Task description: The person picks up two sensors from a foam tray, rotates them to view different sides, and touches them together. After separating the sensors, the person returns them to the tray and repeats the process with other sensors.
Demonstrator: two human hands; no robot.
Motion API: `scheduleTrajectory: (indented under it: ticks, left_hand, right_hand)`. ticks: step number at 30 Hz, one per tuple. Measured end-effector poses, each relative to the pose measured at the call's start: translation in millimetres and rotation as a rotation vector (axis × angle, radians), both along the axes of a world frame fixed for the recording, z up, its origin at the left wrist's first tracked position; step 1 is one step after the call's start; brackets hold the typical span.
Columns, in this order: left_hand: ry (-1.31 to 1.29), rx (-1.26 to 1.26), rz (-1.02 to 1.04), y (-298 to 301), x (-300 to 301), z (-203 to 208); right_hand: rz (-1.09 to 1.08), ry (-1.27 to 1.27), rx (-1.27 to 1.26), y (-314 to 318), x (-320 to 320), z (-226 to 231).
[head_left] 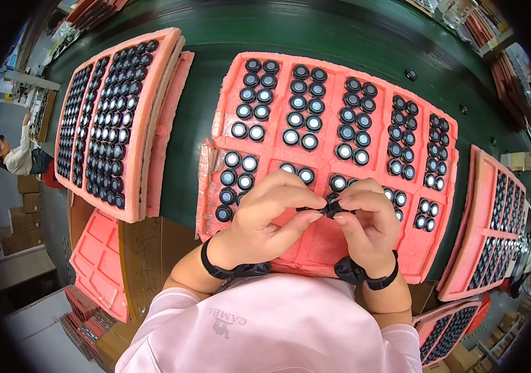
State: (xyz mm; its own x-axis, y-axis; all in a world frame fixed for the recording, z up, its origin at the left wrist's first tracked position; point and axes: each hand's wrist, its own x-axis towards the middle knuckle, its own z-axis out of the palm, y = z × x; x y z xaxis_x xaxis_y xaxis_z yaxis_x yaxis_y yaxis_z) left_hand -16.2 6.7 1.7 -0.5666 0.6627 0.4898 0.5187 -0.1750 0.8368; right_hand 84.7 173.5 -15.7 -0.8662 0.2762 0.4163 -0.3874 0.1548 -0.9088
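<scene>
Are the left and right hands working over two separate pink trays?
No, the left hand and right hand are close together over one pink tray, pinching small black parts between their fingertips.

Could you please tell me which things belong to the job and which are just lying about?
Seemingly in use:
black part between left hand and right hand
central pink tray
round parts in it

Seemingly lying about:
left-side tray
cardboard box
loose piece on green surface
</scene>
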Motion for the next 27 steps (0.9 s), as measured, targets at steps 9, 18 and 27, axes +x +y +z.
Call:
scheduleTrajectory:
  ticks: [9,18,27]
  left_hand:
    - [0.003,-0.096,0.076,-63,-15,-5]
    - [0.371,-0.490,0.011,-155,-9,-33]
    - [0.654,-0.481,-0.015,-167,-21,-41]
  right_hand:
    - [0.169,-0.215,0.126,-17,-3,4]
    - [0.471,-0.234,0.591,-68,-17,4]
    - [0.542,-0.130,1.029,-106,-34,-1]
